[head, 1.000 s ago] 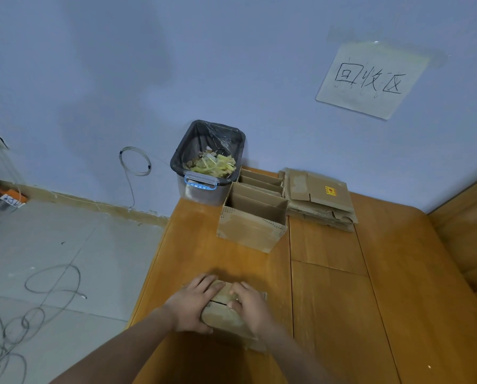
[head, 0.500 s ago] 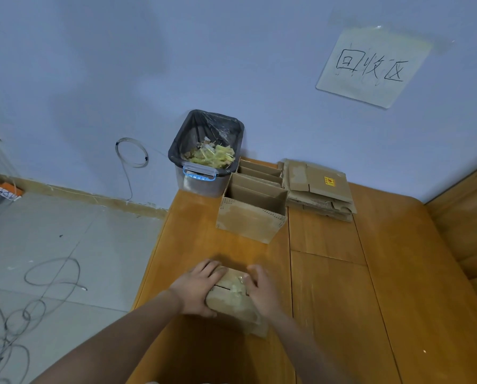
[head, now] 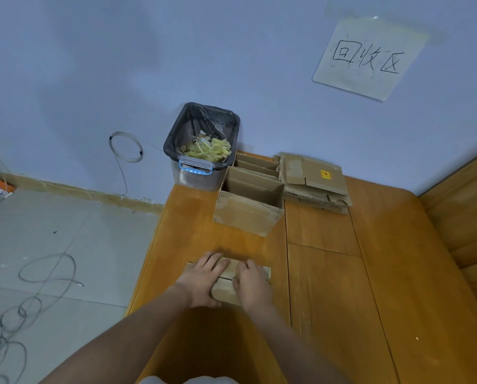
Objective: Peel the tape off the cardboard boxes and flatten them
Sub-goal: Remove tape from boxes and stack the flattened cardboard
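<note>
Partway through: flattened boxes (head: 313, 180) are stacked at the table's (head: 398, 273) far edge, several open boxes (head: 250, 202) stand unflattened beside the tape-filled bin (head: 202, 151), and left hand (head: 201, 281) and right hand (head: 252, 285) press, fingers extended, on the near box (head: 226, 284).

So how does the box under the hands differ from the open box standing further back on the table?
The box under the hands lies low, with its flaps closed; the open box stands tall with its top open and dividers showing inside. The left hand and right hand rest on the near box, while nothing touches the open one. Both are brown cardboard on the wooden table.
</note>
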Motion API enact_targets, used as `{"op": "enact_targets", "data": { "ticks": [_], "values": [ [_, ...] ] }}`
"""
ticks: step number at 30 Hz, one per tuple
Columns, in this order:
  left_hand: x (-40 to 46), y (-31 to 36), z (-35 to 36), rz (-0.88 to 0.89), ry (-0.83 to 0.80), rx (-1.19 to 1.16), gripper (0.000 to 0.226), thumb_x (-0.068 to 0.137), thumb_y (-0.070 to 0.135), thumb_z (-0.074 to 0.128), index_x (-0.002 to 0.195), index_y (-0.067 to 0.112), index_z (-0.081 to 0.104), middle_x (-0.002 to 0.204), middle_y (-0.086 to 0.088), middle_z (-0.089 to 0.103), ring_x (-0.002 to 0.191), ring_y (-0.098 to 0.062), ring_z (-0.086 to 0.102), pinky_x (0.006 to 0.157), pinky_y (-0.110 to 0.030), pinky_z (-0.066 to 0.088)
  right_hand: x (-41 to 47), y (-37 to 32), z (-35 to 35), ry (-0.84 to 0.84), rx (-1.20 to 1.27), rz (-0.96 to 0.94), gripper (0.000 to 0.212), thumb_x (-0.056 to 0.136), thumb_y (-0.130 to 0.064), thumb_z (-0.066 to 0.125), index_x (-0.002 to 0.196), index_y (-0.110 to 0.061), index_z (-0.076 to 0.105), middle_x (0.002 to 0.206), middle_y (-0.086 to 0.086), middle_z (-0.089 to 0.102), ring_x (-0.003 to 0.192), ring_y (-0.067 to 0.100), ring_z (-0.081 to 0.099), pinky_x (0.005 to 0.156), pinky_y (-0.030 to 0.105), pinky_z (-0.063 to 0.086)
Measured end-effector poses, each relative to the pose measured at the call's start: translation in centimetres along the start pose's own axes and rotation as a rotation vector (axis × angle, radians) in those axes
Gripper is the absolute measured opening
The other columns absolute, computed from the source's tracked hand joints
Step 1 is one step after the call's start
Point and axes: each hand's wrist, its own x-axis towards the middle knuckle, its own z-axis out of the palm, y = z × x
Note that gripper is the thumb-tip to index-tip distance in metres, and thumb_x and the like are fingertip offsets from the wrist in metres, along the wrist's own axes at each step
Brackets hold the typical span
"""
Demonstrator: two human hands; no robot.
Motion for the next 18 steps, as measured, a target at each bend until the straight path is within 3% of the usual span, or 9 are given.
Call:
{"op": "enact_targets", "data": {
  "ticks": [6,11,14,18],
  "values": [
    [0.2,-0.2,0.0,-0.011,-0.023,-0.037,0.107,0.073,0.06,0.068,0.153,0.025,0.005,0.159,0.001,0.005,0.147,-0.022,-0.003,0.111,-0.052,0.032,0.7,1.2,-0.3,0.044,0.329,0.205,0.013,0.091,-0.01,0.058,0.097,-0.013,0.069,0.107,0.002,0.063,0.1,0.016,0.059,0.089,0.023,0.044],
    [0.4,-0.2,0.1,-0.006,-0.027,-0.044,0.108,0.073,0.061,0.067,0.153,0.025,0.004,0.158,0.002,0.005,0.147,-0.022,-0.003,0.11,-0.054,0.032,0.4,2.2,-0.4,0.061,0.415,0.314,0.017,0.093,-0.014,0.06,0.106,-0.015,0.071,0.117,0.003,0.052,0.11,0.018,0.052,0.098,0.024,0.038],
    [0.4,-0.3,-0.1,-0.007,-0.037,-0.043,0.108,0.074,0.06,0.067,0.153,0.025,0.004,0.158,0.002,0.004,0.146,-0.021,-0.004,0.111,-0.053,0.032,-0.1,2.3,-0.4,0.049,0.342,0.25,0.017,0.095,-0.016,0.056,0.109,-0.017,0.066,0.109,-0.001,0.063,0.098,0.013,0.057,0.082,0.02,0.042],
    [0.4,-0.2,-0.1,-0.008,-0.043,-0.047,0.108,0.074,0.06,0.068,0.153,0.025,0.003,0.159,0.001,0.003,0.146,-0.022,-0.004,0.112,-0.054,0.03,-0.5,2.6,-0.5,0.065,0.263,0.185,0.011,0.096,-0.019,0.052,0.107,-0.02,0.054,0.098,-0.004,0.06,0.085,0.01,0.056,0.069,0.019,0.041]
  ]
}}
